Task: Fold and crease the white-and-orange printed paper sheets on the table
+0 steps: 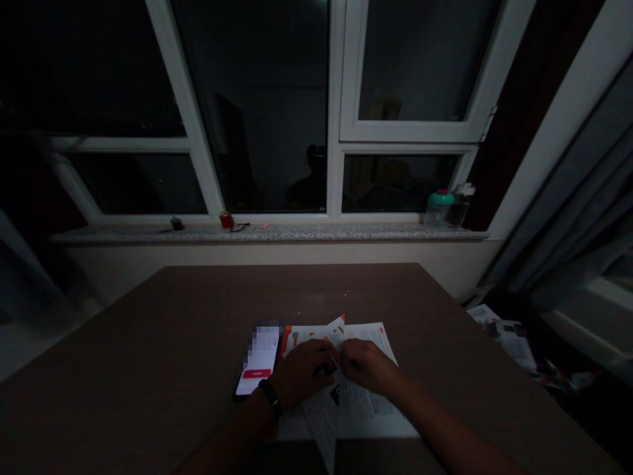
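A folded piece of printed paper with pointed ends lies over flat printed sheets on the brown table. My left hand, with a black band at the wrist, is closed on the folded paper from the left. Close beside it, my right hand has its fingers pinched on the same paper near its middle. The fingers hide the part of the paper between them. Left of the sheets lies a phone with a lit screen, close to my left hand.
The dark table reaches toward a stone windowsill. On the sill stand a small red object, a bottle with a teal lid and a clear bottle. Papers lie beyond the table's right edge.
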The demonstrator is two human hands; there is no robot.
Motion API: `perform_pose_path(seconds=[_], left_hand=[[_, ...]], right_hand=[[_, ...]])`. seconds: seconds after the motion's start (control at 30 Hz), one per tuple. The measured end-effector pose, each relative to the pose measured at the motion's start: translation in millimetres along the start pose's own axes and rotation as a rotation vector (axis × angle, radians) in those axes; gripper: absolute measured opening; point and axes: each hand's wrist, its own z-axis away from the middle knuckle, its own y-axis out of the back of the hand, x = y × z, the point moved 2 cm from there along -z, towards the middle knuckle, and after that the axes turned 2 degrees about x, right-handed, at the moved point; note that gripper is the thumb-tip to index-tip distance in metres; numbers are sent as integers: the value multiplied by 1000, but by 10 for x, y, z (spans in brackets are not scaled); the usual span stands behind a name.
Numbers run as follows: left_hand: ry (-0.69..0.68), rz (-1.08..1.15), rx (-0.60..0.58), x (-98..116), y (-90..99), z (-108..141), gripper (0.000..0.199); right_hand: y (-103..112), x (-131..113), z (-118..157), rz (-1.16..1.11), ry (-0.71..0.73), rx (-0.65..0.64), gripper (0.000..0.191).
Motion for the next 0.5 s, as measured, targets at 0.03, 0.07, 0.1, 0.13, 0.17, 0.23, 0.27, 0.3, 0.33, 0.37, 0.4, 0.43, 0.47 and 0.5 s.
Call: perform_pose_path(seconds=[0.03,0.07,0.1,0.13,0.17,0.23,0.27,0.3,0.33,0.37,0.4,0.43,0.47,0.5], left_hand=[[3,-1,-1,2,3,1,12],[6,-3,-3,5,7,1,12],[9,-7,-6,9,10,1,13],[12,-10,-6,14,14,0,13],[10,-13,-5,20,17,0,14],[3,-16,-4,30,22,0,14],[1,-17,-6,32,22,1,14],[2,-18,-6,30,19,2,14],[5,-20,-8,22,13,5,14],[13,-22,-6,10,5,8,15],[21,-25,-1,-7,-6,12,16],[27,-26,4,-26,-18,17,17],[34,-26,16,-47,-30,22,19],[31,-23,16,-65,-43,28,23]], right_hand=[[-9,-12,7,-8,14,-9,16],[-16,-20,9,-14,21,-14,16],[-21,-23,7,-18,21,-14,17],[-23,-20,0,-15,12,-5,17],[-23,-10,-10,-7,-6,11,17],[-15,21,-39,25,-59,48,18],[-8,40,-53,43,-85,68,18],[0,57,-65,56,-107,80,18],[8,72,-74,65,-121,85,18],[16,83,-78,67,-128,83,18],[24,91,-77,66,-128,80,18],[32,96,-71,62,-125,75,17],[40,100,-62,56,-121,70,16],[48,103,-50,50,-118,69,16]])
